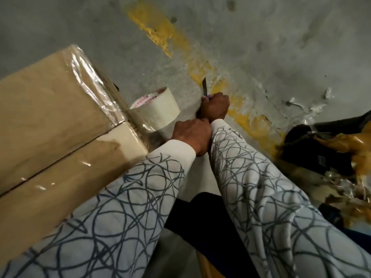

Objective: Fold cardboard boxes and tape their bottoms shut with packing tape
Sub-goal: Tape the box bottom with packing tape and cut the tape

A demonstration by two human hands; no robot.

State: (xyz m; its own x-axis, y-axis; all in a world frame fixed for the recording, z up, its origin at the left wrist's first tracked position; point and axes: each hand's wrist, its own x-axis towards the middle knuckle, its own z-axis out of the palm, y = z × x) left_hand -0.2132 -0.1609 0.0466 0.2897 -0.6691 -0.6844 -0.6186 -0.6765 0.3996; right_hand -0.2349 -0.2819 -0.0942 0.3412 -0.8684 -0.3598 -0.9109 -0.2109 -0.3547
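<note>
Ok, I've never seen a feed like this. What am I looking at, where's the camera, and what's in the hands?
There is no machine here. One camera, worn on a person's head, looks down at their own two hands; the patterned sleeves are their arms. The right hand grips a cutter with its blade pointing away from the person. The left hand sits just behind it, by the right wrist. Its fingers are hidden, so I cannot tell what it holds. On the left is a cardboard box with clear tape over its seam, and a tape roll sits by its corner. Below is a grey floor with a worn yellow line.
</note>
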